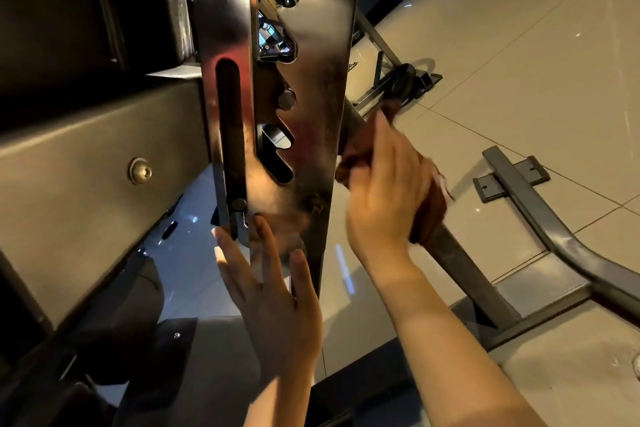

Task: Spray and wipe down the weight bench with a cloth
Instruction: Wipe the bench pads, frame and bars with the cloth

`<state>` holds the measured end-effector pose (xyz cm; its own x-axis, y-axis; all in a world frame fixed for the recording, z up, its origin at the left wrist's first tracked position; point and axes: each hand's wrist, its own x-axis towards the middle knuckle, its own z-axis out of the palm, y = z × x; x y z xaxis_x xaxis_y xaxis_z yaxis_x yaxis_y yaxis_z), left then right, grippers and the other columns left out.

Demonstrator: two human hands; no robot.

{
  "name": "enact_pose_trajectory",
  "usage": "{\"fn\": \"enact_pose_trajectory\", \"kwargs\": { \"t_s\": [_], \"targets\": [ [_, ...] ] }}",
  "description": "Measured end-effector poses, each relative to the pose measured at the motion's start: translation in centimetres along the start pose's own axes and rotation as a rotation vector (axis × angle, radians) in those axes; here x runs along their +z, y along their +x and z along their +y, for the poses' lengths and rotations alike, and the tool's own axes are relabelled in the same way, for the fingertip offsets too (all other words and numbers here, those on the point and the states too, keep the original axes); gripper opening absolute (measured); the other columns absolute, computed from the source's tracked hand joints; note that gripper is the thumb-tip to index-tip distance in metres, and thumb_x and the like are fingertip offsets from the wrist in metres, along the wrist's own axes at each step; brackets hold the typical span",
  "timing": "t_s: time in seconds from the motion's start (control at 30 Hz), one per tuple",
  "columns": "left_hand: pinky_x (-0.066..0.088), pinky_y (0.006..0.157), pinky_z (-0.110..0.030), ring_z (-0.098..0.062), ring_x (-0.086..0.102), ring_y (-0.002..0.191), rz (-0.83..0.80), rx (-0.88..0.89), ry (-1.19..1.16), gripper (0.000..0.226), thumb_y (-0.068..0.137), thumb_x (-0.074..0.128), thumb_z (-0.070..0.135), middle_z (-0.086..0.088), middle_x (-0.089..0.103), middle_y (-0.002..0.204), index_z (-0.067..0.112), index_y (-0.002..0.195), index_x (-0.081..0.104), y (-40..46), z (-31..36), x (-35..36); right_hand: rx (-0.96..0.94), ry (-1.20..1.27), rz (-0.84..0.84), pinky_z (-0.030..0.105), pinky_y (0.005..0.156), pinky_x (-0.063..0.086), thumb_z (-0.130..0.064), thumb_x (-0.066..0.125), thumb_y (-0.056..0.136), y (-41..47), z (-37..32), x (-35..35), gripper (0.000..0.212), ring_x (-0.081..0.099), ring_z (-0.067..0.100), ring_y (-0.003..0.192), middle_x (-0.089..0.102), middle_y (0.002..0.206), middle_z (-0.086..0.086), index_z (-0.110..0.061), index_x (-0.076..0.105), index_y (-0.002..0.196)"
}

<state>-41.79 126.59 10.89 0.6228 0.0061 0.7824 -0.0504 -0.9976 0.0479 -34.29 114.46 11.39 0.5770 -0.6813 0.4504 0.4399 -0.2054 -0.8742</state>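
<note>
The wiping step is in hand, and it is working along the frame under the weight bench rather than the pads. The right hand (388,184) curls round a reddish-brown cloth (429,208) and presses it against a dark slanted steel strut (464,274) that runs from the shiny notched metal adjustment plate (311,114) down to the floor frame. The left hand (273,291) is spread, fingers straight, its tips touching the lower edge of that plate as if to steady it; it holds nothing.

To my eye the next move calls for sliding the cloth on along the strut, either down towards its welded foot or up towards the joint, keeping the wrap tight so all faces get rubbed. The slots and bolt heads of the plate would need a fingertip pushed into the cloth.

No spray bottle shows anywhere, so I cannot tell whether the metal is wet. Much of the cloth is hidden under the palm, and its far edge is blurred. The black padded bench cushion (86,163) is cut off at the left, and the strut's upper end vanishes behind the plate
</note>
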Motion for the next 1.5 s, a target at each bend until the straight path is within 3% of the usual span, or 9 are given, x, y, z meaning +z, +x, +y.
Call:
{"fn": "enact_pose_trajectory", "kwargs": {
  "t_s": [0.2,0.4,0.57,0.7,0.93,1.17,1.27,1.37,1.5],
  "targets": [
    [0.019,0.111,-0.058,-0.032,0.007,0.147,-0.003,0.008,0.024,0.058,0.099,0.026,0.052,-0.011,0.003,0.162,0.028,0.152,0.02,-0.1,-0.5,0.4,0.072,0.035,0.099,0.051,0.116,0.025,-0.03,0.036,0.098,-0.5,1.9,0.1,0.051,0.047,0.023,0.124,0.057,0.134,0.01,-0.014,0.032,0.145],
    [0.023,0.112,-0.06,-0.034,0.012,0.146,0.011,0.042,0.027,0.058,0.101,0.023,0.052,-0.018,0.008,0.16,0.024,0.151,0.019,0.1,-0.5,0.6,0.452,-0.201,-0.154,0.059,0.112,0.026,-0.032,0.021,0.089,-7.8,14.4,-4.3,0.06,0.044,0.037,0.125,0.05,0.136,0.018,-0.005,0.04,0.139],
    [0.02,0.114,-0.06,-0.036,0.007,0.148,0.001,0.025,-0.005,0.061,0.099,0.023,0.055,-0.019,0.004,0.16,0.027,0.153,0.014,0.1,-0.1,0.6,0.57,-0.198,-0.148,0.055,0.117,0.018,-0.03,0.025,0.098,-8.4,14.2,-4.9,0.055,0.035,0.033,0.137,0.044,0.145,0.016,-0.007,0.034,0.146],
    [0.023,0.113,-0.061,-0.038,0.008,0.147,-0.015,-0.008,-0.017,0.063,0.098,0.023,0.06,-0.017,0.003,0.161,0.032,0.153,0.011,0.2,0.3,0.3,0.234,-0.195,-0.046,0.064,0.112,0.021,-0.029,0.03,0.096,-5.1,7.2,-2.0,0.054,0.041,0.041,0.132,0.049,0.138,0.023,0.002,0.043,0.138],
    [0.008,0.112,-0.05,-0.043,0.002,0.146,-0.039,-0.019,-0.028,0.073,0.093,0.041,0.052,-0.017,-0.004,0.161,0.026,0.154,0.011,0.1,0.7,0.1,-0.039,-0.144,0.094,0.046,0.113,0.023,-0.038,0.021,0.104,-2.5,4.0,1.0,0.043,0.042,0.029,0.125,0.054,0.133,0.016,-0.015,0.031,0.139],
    [-0.009,0.113,-0.034,-0.042,-0.003,0.146,-0.069,-0.037,-0.047,0.077,0.092,0.049,0.045,-0.023,-0.007,0.159,0.016,0.154,0.014,0.1,1.2,0.1,0.454,-0.243,-0.204,0.057,0.114,0.027,-0.037,0.022,0.089,-9.4,15.7,-5.2,0.066,0.041,0.038,0.131,0.047,0.14,0.021,-0.003,0.039,0.142],
    [0.0,0.114,-0.042,-0.042,-0.001,0.146,-0.064,-0.009,-0.035,0.078,0.091,0.051,0.045,-0.026,-0.002,0.158,0.012,0.153,0.015,0.3,1.4,-0.2,0.584,-0.213,-0.182,0.053,0.118,0.021,-0.037,0.019,0.093,-10.2,17.0,-6.4,0.065,0.034,0.034,0.139,0.041,0.148,0.018,-0.006,0.032,0.148],
    [0.008,0.119,-0.029,-0.037,0.015,0.142,0.006,0.143,-0.02,0.069,0.092,0.054,0.037,-0.023,0.014,0.155,0.004,0.148,0.03,0.5,2.5,-0.7,0.664,-0.175,-0.133,0.051,0.12,0.015,-0.033,0.022,0.1,-9.9,15.1,-5.9,0.056,0.027,0.029,0.143,0.036,0.152,0.015,-0.01,0.028,0.15],
    [0.045,0.098,-0.048,-0.028,0.042,0.126,-0.047,0.367,-0.134,0.046,0.091,0.053,0.024,-0.013,0.042,0.14,0.004,0.133,0.051,-0.1,4.8,-0.5,0.29,-0.107,-0.064,0.053,0.118,0.017,-0.027,0.031,0.097,-5.9,8.3,-2.9,0.052,0.038,0.035,0.135,0.046,0.142,0.02,-0.004,0.036,0.144]
  ]
}}
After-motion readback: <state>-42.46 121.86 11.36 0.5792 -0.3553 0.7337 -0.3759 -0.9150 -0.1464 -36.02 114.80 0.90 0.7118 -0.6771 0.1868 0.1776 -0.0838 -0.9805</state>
